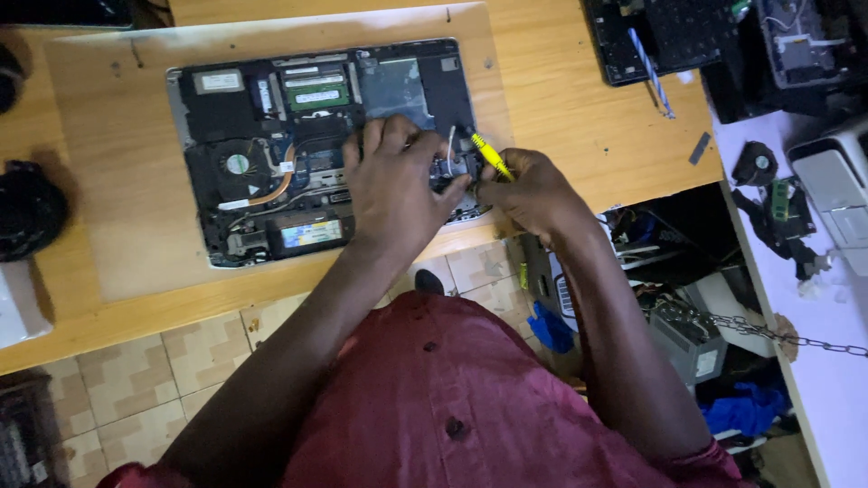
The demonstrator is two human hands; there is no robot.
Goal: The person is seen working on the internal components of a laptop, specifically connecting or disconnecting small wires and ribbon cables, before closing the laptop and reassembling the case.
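Wooden and pale, the table (561, 99) carries an opened laptop (316, 145) on a thin light board (117, 217), near the table's front edge. Left hand (393, 185) lies flat over the laptop's right part, its grip loose, fingers spread and pressing on the inner parts. Right hand (533, 190) has its grip closed around a yellow screwdriver (490, 155), whose long axis runs diagonally, with the tip toward the laptop's front right corner. A round fan and green boards show inside the dark chassis.

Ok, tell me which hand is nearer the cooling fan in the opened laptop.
Left. The left hand rests on the laptop's internals just right of the cooling fan. The right hand, holding a yellow screwdriver, sits farther right at the laptop's edge.
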